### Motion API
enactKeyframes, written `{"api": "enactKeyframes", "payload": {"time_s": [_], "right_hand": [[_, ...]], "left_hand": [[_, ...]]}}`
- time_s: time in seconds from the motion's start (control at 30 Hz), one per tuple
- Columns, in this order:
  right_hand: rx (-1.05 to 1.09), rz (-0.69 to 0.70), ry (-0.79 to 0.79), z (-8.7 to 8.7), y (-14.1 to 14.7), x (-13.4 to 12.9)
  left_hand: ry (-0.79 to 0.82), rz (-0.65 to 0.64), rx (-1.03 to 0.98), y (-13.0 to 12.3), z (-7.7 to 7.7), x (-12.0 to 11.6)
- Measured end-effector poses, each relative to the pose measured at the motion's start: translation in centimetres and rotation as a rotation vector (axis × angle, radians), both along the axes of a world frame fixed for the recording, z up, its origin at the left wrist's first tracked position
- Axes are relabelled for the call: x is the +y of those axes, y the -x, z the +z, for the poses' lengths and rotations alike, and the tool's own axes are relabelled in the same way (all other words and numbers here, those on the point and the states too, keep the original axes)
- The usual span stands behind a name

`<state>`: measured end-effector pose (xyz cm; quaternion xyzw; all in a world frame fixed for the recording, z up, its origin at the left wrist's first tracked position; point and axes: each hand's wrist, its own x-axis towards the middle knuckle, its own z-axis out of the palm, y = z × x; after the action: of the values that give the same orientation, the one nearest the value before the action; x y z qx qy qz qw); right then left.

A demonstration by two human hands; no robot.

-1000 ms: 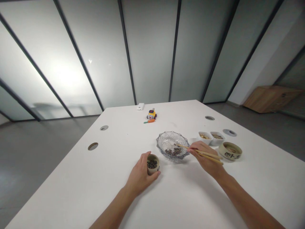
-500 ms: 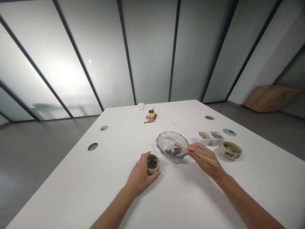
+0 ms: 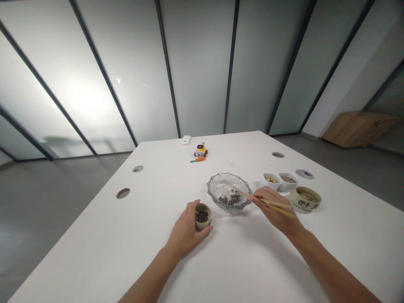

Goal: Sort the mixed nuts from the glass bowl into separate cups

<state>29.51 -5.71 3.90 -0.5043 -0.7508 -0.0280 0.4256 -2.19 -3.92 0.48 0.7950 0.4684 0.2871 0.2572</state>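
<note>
My left hand [image 3: 188, 229] is wrapped round a small beige cup [image 3: 206, 224] standing on the white table. Dark beans [image 3: 201, 216] lie inside that cup. A pair of wooden chopsticks [image 3: 274, 203] is gripped in my right hand [image 3: 277, 214], their tips reaching over a scalloped clear glass bowl [image 3: 215, 182]. Dark brown beans [image 3: 229, 199] are gathered in the near part of the bowl. Whether the tips pinch a bean is too small to tell.
Two white dishes [image 3: 280, 186] with pale pieces stand behind my right hand. A beige ceramic bowl [image 3: 311, 203] with dark lettering is to their right. Farther back are a yellow toy vehicle [image 3: 201, 150], an orange carrot-shaped object [image 3: 199, 160] and a white box [image 3: 186, 140]. Round holes pierce the table.
My right hand has shifted slightly right with the chopsticks, and their tips have moved toward the bowl's right side. The left hand and cup have stayed in place.
</note>
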Motion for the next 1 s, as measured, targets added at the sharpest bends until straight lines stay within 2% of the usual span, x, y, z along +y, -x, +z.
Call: {"api": "enactKeyframes", "payload": {"time_s": [0.23,0.53,1.0], "right_hand": [[-0.002,0.111,-0.015,0.63,0.41,-0.23],[0.017,0.065,-0.041,0.11,0.31,-0.05],[-0.015,0.121,0.038,-0.17,0.23,0.14]], "left_hand": [[0.001,0.004,-0.013,-0.02,0.2,-0.11],[0.002,0.005,-0.012,0.01,-0.06,0.06],[0.017,-0.01,-0.006,-0.02,0.09,-0.06]]}}
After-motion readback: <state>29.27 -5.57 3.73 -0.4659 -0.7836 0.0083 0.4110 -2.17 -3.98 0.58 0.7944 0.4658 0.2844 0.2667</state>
